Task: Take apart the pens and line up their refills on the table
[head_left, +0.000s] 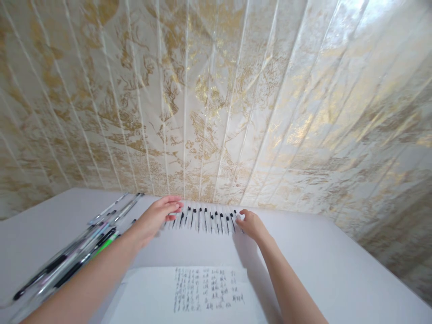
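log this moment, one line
row: black-tipped pieces | left hand: by left end | right hand: by right end | near: paper | left: pens

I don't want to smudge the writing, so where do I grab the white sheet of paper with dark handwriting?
Probably best by the blank left edge of the white sheet of paper, coming from the left with the left hand. The dark handwriting sits farther right, and the sheet lies flat on the white table, so lift that edge first.

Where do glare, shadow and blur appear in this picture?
Head view: glare whitens the shiny white-and-gold sheet at upper right; head view: a soft shadow beside the bare right forearm crosses the white table; head view: dark handwriting looks blurred, unreadable.
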Demonstrator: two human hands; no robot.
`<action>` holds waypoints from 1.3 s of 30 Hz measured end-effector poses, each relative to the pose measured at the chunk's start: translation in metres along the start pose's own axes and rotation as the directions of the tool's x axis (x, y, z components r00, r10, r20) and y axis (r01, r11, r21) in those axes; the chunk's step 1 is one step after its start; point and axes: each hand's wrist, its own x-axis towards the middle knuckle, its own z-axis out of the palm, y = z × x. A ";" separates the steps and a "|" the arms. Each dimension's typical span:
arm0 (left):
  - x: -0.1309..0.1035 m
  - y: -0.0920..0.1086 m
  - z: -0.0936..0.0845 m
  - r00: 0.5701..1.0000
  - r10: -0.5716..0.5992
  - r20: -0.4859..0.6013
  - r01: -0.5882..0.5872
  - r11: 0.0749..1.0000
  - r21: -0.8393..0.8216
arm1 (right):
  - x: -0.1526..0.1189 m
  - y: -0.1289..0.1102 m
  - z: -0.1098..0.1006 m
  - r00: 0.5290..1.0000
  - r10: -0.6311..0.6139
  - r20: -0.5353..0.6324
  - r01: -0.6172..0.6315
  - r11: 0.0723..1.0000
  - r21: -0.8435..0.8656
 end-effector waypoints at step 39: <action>0.059 -0.020 -0.153 0.971 0.208 -0.115 0.027 0.382 0.924 | 0.036 0.019 0.024 0.990 -0.105 -0.094 0.104 0.994 -0.014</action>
